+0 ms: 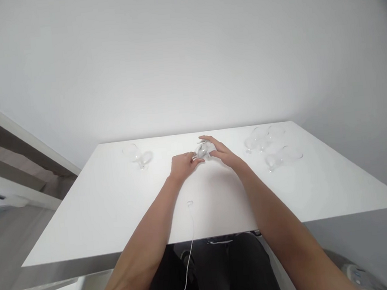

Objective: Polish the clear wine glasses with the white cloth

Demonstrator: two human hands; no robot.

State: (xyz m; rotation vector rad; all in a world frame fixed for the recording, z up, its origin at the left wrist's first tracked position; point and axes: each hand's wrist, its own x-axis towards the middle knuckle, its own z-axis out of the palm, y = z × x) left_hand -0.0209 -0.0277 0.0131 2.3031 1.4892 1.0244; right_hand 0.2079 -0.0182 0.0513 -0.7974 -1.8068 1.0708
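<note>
**Left hand (182, 165) and right hand (223, 153) met at a clear, colourless, rounded see-through piece (203, 150)**

The see-through piece sat near the centre of the frame, above the far half of a plain white rectangular table (100, 208). On the left hand, thumb and forefinger had come together, pinching the piece at its left end. The right hand was more open: its forefinger arched over the top right while the thumb lay lower, well apart from it, so the two spanned the piece's right side. From where I stood, I could not tell whether they gripped it or merely cupped it.

Towards the left of the frame lay a few thin, transparent, rounded pieces (146, 157), near the table's far edge. A larger cluster of clear, curved, bubble-like pieces (275, 159) was spread right of centre. Below the hands, a small clear object (190, 203) lay at the end of a thin white cord (192, 227), which ran down over the near edge.

At the lower right, a clear bottle-like object (358, 276) showed beside the forearm, any writing on it too blurred to read.
</note>
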